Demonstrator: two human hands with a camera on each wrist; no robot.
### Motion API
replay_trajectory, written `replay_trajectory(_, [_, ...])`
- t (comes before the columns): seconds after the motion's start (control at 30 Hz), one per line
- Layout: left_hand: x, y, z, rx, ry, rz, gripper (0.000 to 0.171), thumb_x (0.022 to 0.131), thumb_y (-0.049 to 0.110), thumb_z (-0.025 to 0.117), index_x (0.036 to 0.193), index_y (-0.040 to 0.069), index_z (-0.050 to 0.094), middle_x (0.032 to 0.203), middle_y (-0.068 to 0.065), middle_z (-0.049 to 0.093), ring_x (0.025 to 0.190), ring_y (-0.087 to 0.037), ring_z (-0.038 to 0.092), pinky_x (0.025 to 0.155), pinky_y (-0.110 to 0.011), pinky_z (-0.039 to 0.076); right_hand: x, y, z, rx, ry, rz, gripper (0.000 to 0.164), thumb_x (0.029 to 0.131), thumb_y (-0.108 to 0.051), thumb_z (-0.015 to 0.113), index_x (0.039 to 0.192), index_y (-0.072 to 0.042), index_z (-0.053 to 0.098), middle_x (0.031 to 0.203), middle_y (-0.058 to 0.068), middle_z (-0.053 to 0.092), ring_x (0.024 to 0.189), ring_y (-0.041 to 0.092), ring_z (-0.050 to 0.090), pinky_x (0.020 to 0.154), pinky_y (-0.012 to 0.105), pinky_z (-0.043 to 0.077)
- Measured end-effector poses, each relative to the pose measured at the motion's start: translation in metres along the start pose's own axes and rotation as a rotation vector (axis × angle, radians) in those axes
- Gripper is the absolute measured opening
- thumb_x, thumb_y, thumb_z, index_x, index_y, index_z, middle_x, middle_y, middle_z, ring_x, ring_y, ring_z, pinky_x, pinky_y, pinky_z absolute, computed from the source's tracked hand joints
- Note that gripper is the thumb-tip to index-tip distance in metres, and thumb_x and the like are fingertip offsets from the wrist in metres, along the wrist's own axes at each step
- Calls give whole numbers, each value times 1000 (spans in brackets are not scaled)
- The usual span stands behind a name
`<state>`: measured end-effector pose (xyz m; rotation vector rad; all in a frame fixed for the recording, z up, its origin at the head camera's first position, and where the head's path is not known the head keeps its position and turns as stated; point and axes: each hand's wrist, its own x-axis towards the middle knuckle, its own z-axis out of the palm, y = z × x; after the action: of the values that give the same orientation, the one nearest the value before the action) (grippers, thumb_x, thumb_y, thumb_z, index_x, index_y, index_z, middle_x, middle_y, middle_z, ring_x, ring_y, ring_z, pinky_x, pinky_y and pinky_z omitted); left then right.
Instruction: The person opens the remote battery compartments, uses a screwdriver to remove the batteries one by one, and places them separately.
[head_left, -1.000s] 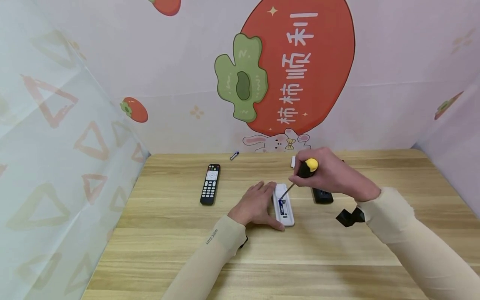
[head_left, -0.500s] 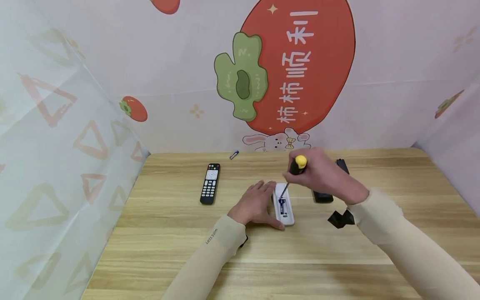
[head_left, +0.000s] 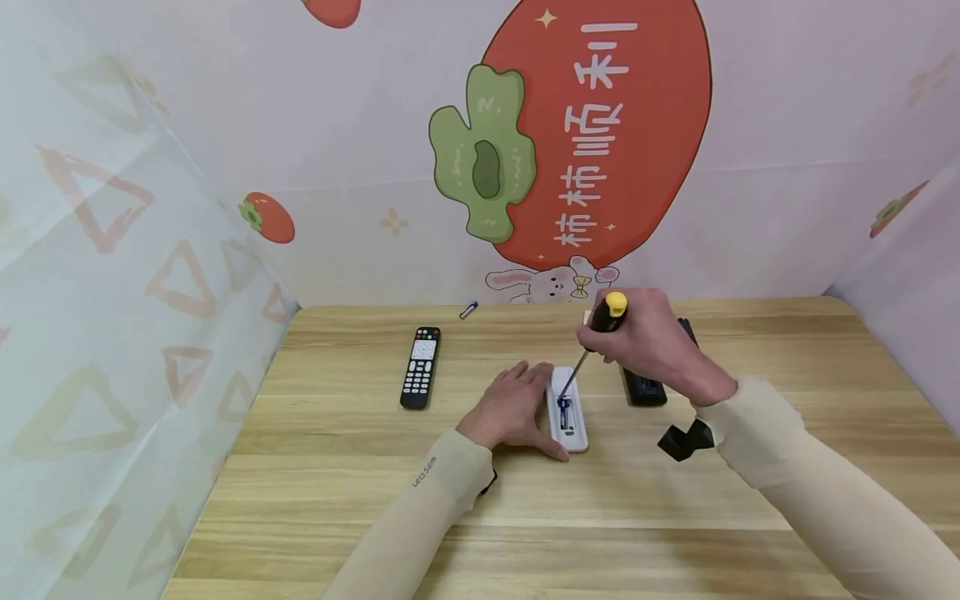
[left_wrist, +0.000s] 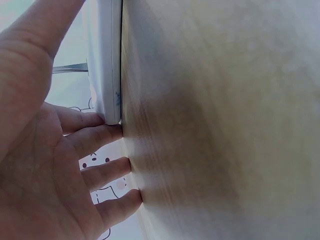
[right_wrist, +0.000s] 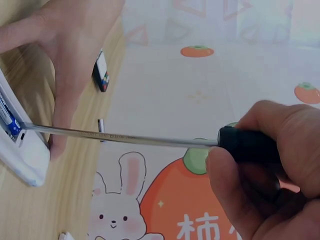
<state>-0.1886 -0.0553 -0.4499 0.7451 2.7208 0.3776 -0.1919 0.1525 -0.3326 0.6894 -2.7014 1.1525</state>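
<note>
A spread left hand (head_left: 513,408) steadies a white plastic remote control (head_left: 578,418); the right hand (head_left: 648,333) grips a black-and-yellow-handled screwdriver (right_wrist: 150,139).
The remote lies on the pale wooden table (head_left: 315,500), left thumb at its near end and index finger at its far end; the right fingers curl round the handle, its steel tip by the end of a blue-and-silver battery (head_left: 566,414). Whether they touch is unclear; the right arm partly hides a black remote (head_left: 645,390), and both wrist views cut off the white one.
</note>
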Motion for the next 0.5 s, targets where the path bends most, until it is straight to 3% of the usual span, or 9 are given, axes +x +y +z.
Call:
replay_trajectory(0.13, [0, 0, 0, 1, 3, 0, 132, 62, 71, 86, 162, 11, 23, 165, -4, 29, 152, -31, 22, 123, -44, 17, -1, -3, -3, -20, 29, 64, 15, 90, -13, 72, 81, -9, 62, 65, 0, 66, 52, 13, 66, 57, 32, 56])
replay_trajectory(0.33, [1, -1, 2, -6, 0, -5, 134, 61, 71, 86, 162, 11, 23, 165, -4, 29, 153, -30, 21, 123, -43, 16, -1, -5, -11, 7, -35, 196, 18, 89, -15, 73, 85, -2, 61, 67, 6, 67, 56, 24, 69, 55, 30, 57])
replay_trajectory(0.5, [2, -2, 3, -13, -4, -13, 135, 61, 72, 86, 162, 11, 22, 166, -4, 28, 153, -29, 20, 123, -43, 15, -4, -4, -14, 7, -16, 208, 14, 90, -13, 71, 89, -3, 60, 73, 10, 67, 58, 26, 70, 55, 31, 58])
